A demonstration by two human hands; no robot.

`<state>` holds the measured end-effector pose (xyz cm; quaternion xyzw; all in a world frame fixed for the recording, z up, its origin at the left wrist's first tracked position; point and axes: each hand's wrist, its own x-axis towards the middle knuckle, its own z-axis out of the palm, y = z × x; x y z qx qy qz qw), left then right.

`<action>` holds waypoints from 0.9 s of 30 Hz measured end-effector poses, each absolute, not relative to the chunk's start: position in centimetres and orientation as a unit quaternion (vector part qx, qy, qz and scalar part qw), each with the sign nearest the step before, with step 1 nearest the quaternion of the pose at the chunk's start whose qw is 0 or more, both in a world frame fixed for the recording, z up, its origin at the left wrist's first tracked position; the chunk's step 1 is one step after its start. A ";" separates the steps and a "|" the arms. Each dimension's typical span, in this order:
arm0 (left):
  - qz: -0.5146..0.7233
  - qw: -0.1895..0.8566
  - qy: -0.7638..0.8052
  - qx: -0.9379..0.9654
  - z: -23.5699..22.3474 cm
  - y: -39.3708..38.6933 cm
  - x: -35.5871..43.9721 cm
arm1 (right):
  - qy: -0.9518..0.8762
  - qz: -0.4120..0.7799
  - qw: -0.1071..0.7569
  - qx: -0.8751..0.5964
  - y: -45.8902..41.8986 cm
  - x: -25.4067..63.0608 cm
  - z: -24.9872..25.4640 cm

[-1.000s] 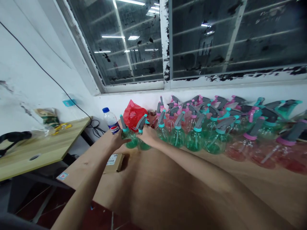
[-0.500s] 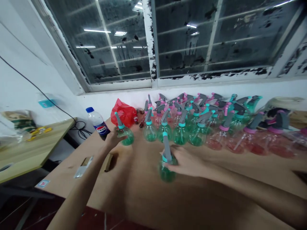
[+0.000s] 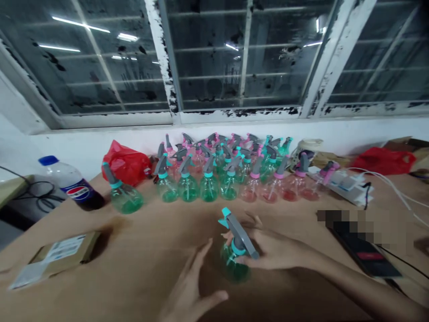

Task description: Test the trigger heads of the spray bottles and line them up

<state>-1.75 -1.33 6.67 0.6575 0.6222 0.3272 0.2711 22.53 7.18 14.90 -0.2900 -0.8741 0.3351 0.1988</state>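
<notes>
My right hand point(image 3: 264, 243) is closed around the neck of a clear green spray bottle point(image 3: 236, 268) with a grey and turquoise trigger head. The bottle is in the lower middle of the view, tilted a little. My left hand point(image 3: 192, 286) is just left of it, thumb and fingers spread, holding nothing and apart from the bottle. Another green spray bottle point(image 3: 127, 199) stands alone at the left. Behind my hands is a row of green spray bottles point(image 3: 189, 188) and pink spray bottles point(image 3: 270, 192), with several more packed behind them.
At the left are a cola bottle point(image 3: 78, 190), a red plastic bag point(image 3: 125, 165) and a flat cardboard packet point(image 3: 63, 250). To the right lie a phone point(image 3: 365, 250), a white power strip point(image 3: 348, 185) with cables and a second red bag point(image 3: 385, 161). The window wall backs the table.
My left hand has left the green spray bottle at the left and moved beside the one in my right hand. The view has turned right, bringing the phone and power strip into sight.
</notes>
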 end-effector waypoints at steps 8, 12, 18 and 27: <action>0.298 0.357 0.545 0.697 4.9 -1.4 6.8 | -0.841 0.379 0.221 -0.317 4.7 27.3 13.8; 0.275 0.367 0.553 0.696 4.6 -1.7 9.6 | -0.787 0.386 0.287 -0.387 3.5 28.9 12.6; 0.260 0.385 0.534 0.707 5.0 -1.3 12.6 | -0.714 0.374 0.444 -0.392 2.8 28.9 12.2; 0.282 0.376 0.556 0.685 5.8 -1.2 12.5 | -0.680 0.347 0.499 -0.410 4.2 28.8 12.2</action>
